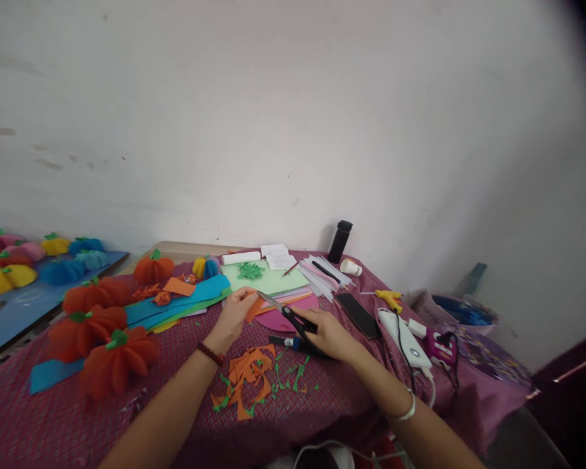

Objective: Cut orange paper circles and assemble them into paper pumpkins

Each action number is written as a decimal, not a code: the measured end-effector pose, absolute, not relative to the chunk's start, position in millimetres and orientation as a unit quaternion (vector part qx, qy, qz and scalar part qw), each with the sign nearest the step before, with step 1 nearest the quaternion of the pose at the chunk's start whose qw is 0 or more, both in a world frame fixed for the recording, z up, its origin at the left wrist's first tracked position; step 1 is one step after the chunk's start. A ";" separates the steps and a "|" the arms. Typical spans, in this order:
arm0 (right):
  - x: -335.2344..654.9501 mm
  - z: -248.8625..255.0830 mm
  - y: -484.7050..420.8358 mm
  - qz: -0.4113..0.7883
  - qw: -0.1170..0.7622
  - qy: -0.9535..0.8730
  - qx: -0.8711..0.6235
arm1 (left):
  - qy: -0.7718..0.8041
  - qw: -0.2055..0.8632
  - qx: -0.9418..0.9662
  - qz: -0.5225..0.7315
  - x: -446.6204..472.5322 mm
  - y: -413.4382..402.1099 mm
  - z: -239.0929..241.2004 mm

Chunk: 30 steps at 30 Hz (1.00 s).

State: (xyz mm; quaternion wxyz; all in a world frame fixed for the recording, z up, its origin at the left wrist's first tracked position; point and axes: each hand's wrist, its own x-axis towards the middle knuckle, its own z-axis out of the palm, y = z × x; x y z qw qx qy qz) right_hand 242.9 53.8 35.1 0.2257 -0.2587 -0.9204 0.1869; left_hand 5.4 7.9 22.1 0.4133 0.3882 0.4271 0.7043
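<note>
My left hand pinches a small piece of orange paper near the middle of the table. My right hand grips black-handled scissors, whose blades point left at the paper's edge. Whether the blades are parted is too small to tell. Just below lie orange and green paper scraps on the checked cloth. A box cutter rests close to the scissors' handles. Behind the hands, a pink paper circle and light green sheets carry a heap of green cut pieces.
Orange paper pumpkins stand at left, beside blue paper strips. More coloured pumpkins sit on a blue board. To the right are a phone, a yellow glue gun, a white power strip with cables and a black bottle.
</note>
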 end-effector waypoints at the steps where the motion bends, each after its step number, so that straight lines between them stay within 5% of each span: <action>1: 242.7 35.3 53.4 0.186 0.224 -0.920 -0.260 | 0.427 0.414 0.388 0.704 5.6 7.6 22.3; 21: 239.7 27.4 76.0 0.225 0.243 -0.913 -0.240 | 0.429 0.426 0.372 0.705 4.5 11.6 16.2; 30: 202.2 20.9 155.2 0.079 0.134 -0.890 -0.428 | 0.424 0.443 0.355 0.705 1.4 16.2 12.2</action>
